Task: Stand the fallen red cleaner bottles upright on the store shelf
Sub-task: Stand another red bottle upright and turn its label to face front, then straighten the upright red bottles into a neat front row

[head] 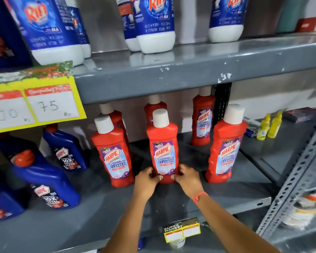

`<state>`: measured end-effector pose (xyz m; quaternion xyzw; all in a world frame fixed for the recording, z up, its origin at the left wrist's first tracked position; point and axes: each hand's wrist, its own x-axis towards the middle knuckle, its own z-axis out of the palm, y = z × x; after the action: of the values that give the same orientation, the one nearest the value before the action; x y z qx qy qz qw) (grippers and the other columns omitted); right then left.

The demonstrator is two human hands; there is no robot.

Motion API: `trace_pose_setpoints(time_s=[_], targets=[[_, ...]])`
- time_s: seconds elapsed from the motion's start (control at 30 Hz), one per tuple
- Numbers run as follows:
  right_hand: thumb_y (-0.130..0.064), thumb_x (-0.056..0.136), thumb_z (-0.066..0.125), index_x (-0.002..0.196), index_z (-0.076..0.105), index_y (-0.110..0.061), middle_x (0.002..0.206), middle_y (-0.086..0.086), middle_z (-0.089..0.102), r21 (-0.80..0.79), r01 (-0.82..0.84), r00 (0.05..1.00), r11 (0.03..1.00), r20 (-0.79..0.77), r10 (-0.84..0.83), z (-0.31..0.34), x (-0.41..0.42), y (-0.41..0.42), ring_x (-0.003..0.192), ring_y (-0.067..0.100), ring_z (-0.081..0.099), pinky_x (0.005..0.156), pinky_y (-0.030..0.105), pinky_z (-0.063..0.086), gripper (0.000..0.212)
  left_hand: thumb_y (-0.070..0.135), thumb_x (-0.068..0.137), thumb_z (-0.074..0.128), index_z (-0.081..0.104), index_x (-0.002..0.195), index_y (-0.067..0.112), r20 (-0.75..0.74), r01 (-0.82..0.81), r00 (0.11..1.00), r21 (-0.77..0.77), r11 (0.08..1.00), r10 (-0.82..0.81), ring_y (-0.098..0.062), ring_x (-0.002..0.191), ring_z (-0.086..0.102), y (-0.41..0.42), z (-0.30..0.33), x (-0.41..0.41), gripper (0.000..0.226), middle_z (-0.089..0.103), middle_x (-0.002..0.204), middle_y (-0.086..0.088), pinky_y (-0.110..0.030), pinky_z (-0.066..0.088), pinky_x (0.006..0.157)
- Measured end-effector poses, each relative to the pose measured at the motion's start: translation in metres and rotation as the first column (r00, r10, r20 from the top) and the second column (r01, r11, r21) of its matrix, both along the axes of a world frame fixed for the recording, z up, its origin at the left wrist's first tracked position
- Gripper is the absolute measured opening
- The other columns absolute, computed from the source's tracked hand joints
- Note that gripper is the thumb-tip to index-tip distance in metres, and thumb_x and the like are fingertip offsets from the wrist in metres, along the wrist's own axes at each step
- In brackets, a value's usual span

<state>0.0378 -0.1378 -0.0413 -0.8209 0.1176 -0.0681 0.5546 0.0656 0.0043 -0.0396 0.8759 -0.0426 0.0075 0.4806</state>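
Observation:
Several red cleaner bottles with white caps stand upright on the grey shelf (226, 199). The middle front bottle (162, 143) is gripped at its base from both sides: my left hand (147, 178) on its left, my right hand (187, 177) on its right. Another front bottle (113, 152) stands to the left and one (224, 148) to the right. Three more stand behind: at back left (117, 117), at back middle (154, 105) and at back right (202, 117). No red bottle lies on its side in view.
Blue cleaner bottles (46, 179) fill the shelf's left part. Small yellow bottles (269, 126) stand at the right. White-and-blue detergent bottles (153, 24) line the upper shelf (190, 77). A yellow price tag (33, 103) hangs at left, a perforated upright post (295, 176) at right.

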Motion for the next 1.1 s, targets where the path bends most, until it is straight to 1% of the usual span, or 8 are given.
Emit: trace_pose_setpoints(time_s=[0.2,0.47,0.57,0.63,0.77,0.87,0.93,1.1], targets=[[-0.007,0.075,0.067,0.102,0.062,-0.005,0.110,0.011,0.070,-0.121,-0.009,1.000,0.993,-0.006,0.008,0.004,-0.026,0.002,0.100,0.023,0.064,0.092,0.037,0.051,0.028,0.012,0.075,0.068,0.064,0.097,0.007,-0.005,-0.005,1.000,-0.029,1.000,0.005,-0.011,0.081,0.058,0.001,0.001,-0.026,0.023,0.071,0.103,-0.008,-0.023,0.042,0.073],[-0.006,0.077,0.065,0.103,0.061,-0.005,0.111,0.011,0.069,-0.136,-0.002,1.000,0.991,-0.015,0.000,0.002,-0.033,0.003,0.102,0.025,0.064,0.092,0.035,0.051,0.026,0.012,0.077,0.067,0.062,0.103,0.005,-0.007,0.005,1.000,-0.035,0.999,-0.005,-0.018,0.093,0.062,0.002,0.002,-0.032,0.028,0.069,0.111,-0.011,-0.028,0.048,0.081],[-0.005,0.080,0.061,0.092,0.064,-0.008,0.100,0.013,0.072,-0.130,0.162,0.987,0.978,0.032,-0.159,-0.005,-0.047,0.010,0.096,0.029,0.064,0.085,0.036,0.051,0.013,0.014,0.078,0.067,0.060,0.113,0.005,-0.014,-0.019,1.000,-0.031,0.999,0.019,-0.021,0.105,0.062,0.012,0.000,-0.037,0.037,0.066,0.117,-0.010,-0.032,0.048,0.093],[-0.003,0.081,0.060,0.086,0.064,-0.011,0.093,0.012,0.072,-0.091,0.254,0.966,0.963,0.081,-0.247,-0.010,-0.061,0.021,0.088,0.028,0.065,0.079,0.033,0.050,0.011,0.014,0.077,0.068,0.062,0.111,0.006,0.005,-0.117,0.993,-0.055,0.992,0.117,-0.016,0.097,0.063,0.029,-0.002,-0.043,0.035,0.068,0.114,-0.009,-0.026,0.046,0.086],[-0.001,0.078,0.060,0.083,0.068,-0.015,0.083,0.005,0.074,-0.150,0.063,0.988,0.987,0.151,-0.040,-0.013,-0.071,0.066,0.079,0.021,0.067,0.068,0.016,0.042,0.016,0.015,0.078,0.067,0.068,0.096,0.008,0.055,-0.360,0.929,-0.088,0.929,0.365,-0.022,0.088,0.064,0.077,-0.007,-0.051,0.020,0.073,0.100,-0.013,-0.025,0.041,0.077],[-0.005,0.081,0.059,0.106,0.066,-0.011,0.105,0.009,0.072,-0.148,-0.115,0.983,0.982,0.128,0.135,-0.003,-0.053,0.106,0.096,0.018,0.066,0.078,0.011,0.041,0.026,0.014,0.079,0.065,0.063,0.107,0.004,0.014,-0.441,0.896,-0.097,0.892,0.444,-0.028,0.102,0.062,0.106,-0.005,-0.041,0.030,0.069,0.110,-0.018,-0.032,0.043,0.089],[-0.008,0.081,0.059,0.118,0.059,-0.012,0.116,0.010,0.068,-0.139,-0.181,0.979,0.974,0.073,0.193,0.006,-0.033,0.126,0.106,0.022,0.062,0.087,0.017,0.041,0.037,0.015,0.080,0.065,0.055,0.119,0.002,-0.021,-0.407,0.914,-0.085,0.910,0.406,-0.028,0.112,0.058,0.116,-0.002,-0.031,0.042,0.063,0.121,-0.018,-0.034,0.041,0.096],[-0.008,0.077,0.062,0.112,0.059,-0.007,0.115,0.017,0.067,-0.103,-0.146,0.989,0.984,-0.016,0.145,0.021,0.010,0.138,0.109,0.031,0.059,0.093,0.033,0.045,0.035,0.005,0.076,0.067,0.052,0.123,0.003,-0.024,-0.264,0.965,-0.105,0.959,0.263,-0.024,0.115,0.056,0.128,0.009,-0.010,0.050,0.059,0.126,-0.016,-0.031,0.040,0.099]])
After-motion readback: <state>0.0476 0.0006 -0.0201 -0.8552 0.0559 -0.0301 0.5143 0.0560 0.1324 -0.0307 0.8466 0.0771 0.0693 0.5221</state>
